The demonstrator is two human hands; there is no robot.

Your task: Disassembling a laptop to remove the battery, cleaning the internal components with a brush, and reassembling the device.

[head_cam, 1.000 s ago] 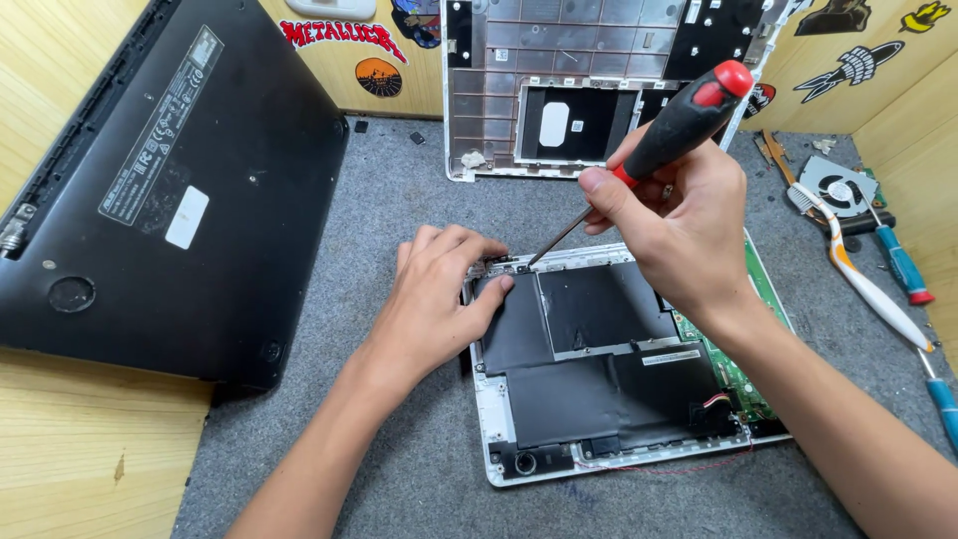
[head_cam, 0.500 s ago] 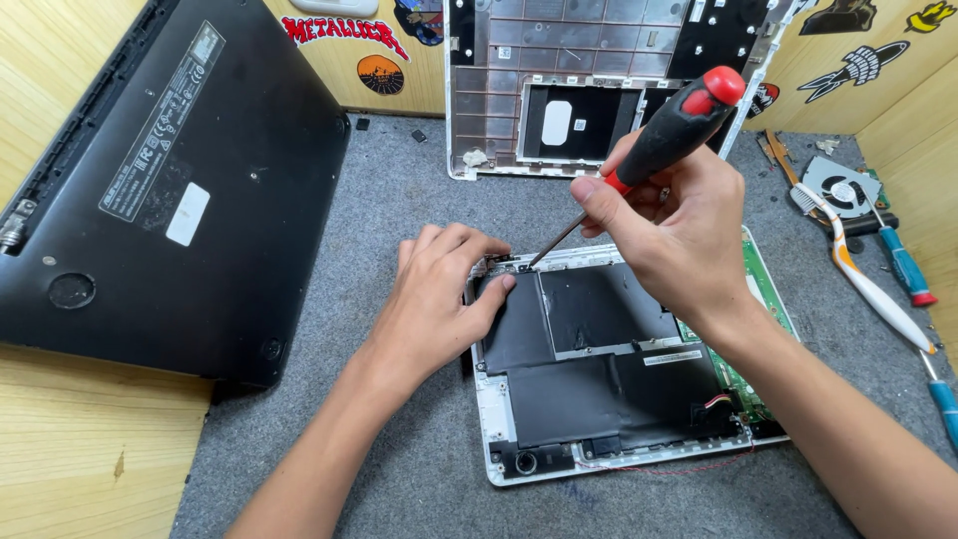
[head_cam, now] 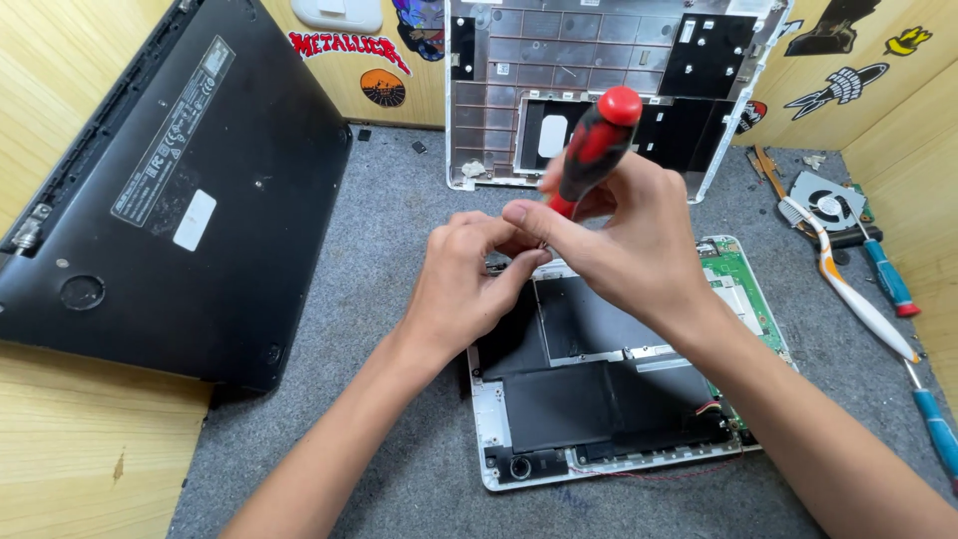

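Overhead, the right hand (head_cam: 629,240) grips a red-and-black screwdriver (head_cam: 593,148), held upright over the top-left corner of the opened laptop base (head_cam: 609,384) on the grey mat (head_cam: 399,230). The left hand (head_cam: 464,289), fingers curled, pinches at that corner.

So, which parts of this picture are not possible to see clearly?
Head view only:
- Tip of the screwdriver: hidden behind the right hand and left hand.
- The screw or part under the fingers: covered by both hands.
- Top corner of the opened laptop: covered by hands.
- Blue tool: cut off by right edge.
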